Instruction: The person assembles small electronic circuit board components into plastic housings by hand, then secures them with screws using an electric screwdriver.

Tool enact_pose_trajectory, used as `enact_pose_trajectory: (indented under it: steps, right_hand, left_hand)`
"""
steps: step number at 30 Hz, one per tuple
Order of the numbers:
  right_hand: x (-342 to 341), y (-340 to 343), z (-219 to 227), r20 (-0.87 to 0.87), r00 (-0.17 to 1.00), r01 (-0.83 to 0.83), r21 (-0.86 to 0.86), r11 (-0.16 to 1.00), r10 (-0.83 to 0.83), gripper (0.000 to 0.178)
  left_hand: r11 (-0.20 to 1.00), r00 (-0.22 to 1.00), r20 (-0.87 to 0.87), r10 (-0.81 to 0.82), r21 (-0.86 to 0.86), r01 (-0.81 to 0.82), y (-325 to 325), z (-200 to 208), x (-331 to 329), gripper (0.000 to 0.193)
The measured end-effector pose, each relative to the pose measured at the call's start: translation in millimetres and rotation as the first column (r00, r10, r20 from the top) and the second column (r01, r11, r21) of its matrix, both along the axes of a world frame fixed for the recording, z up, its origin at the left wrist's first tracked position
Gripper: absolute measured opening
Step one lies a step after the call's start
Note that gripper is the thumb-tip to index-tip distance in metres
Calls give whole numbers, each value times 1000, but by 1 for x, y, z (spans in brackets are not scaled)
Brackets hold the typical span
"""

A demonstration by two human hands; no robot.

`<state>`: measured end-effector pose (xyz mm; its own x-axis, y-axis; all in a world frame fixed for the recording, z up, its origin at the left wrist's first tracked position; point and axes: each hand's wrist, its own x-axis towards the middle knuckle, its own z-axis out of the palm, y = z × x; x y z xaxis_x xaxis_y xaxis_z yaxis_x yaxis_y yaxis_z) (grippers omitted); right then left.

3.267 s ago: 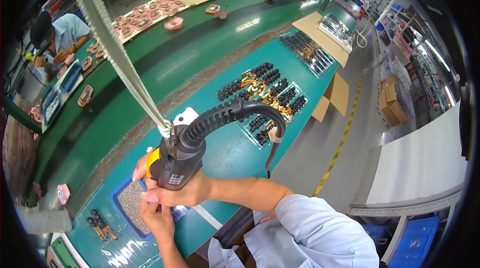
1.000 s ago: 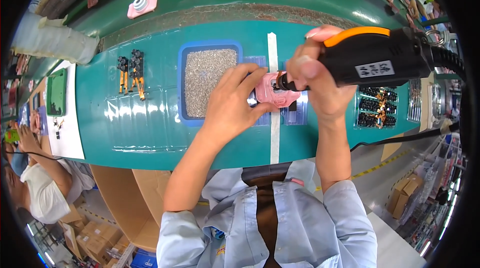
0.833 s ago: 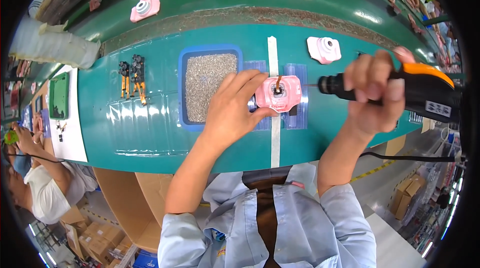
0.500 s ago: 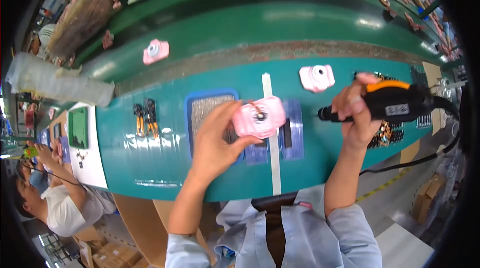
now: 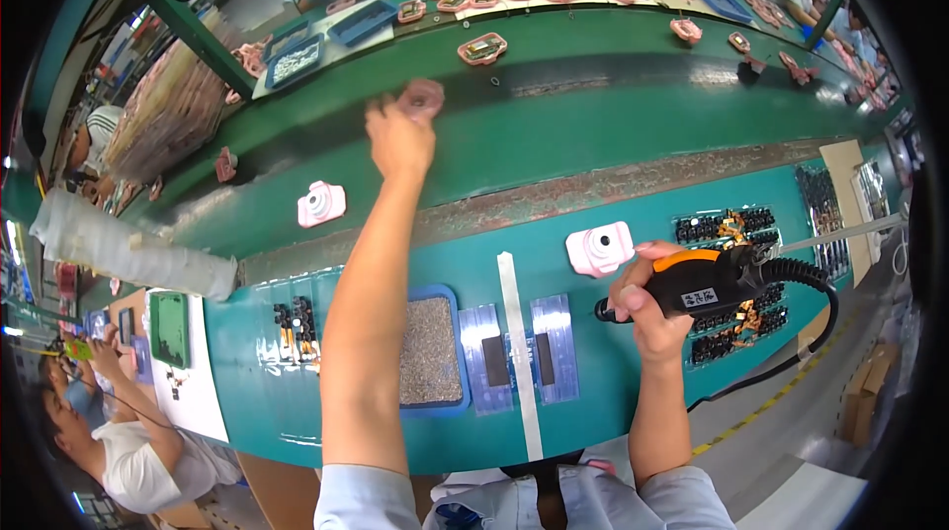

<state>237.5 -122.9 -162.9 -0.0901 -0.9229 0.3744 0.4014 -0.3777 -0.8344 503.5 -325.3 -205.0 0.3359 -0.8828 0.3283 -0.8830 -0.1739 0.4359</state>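
Observation:
My left hand is stretched out over the green conveyor belt, its fingers closed on a pink toy camera shell; both are blurred by motion. My right hand grips a black and orange electric screwdriver, its tip pointing left above the green work mat. Just beyond that hand lies a pink and white toy camera, lens up. A blue tray of small metal screws is partly hidden behind my left forearm. Beside it, two clear purplish plates with dark pads flank a white tape strip.
Another toy camera and an open pink shell lie on the belt. Rows of small black camera modules are at the right, under the screwdriver's cable. Rolled clear plastic stands left. Co-workers sit left and across the belt.
My left hand has carried the pink shell from above the plates forward and left, out over the belt. The view has tilted up. The screwdriver is still in my right hand.

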Motion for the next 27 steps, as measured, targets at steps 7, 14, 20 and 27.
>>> enact_pose_trajectory:
  steps: [7, 14, 20, 27]
  right_hand:
    - [-10, -1, -11, -39, 998, 43, 72, 997, -40, 45]
    - [-6, -4, -3, -171, 976, 125, -50, 991, -132, 39]
    - [-2, -1, -1, -222, 958, 167, -86, 982, -182, 33]
    - [3, 0, -6, -85, 995, 59, 57, 997, -54, 38]
  left_hand:
    - [996, 943, 323, -82, 57, 67, 28, -3, 72, 64]
    - [936, 982, 119, -150, 337, 102, 85, -9, 136, 73]
    - [961, 859, -511, 20, 247, 124, 98, 25, 101, 68]
    - [791, 7, -935, -353, -295, 536, 185, 60, 24, 48]
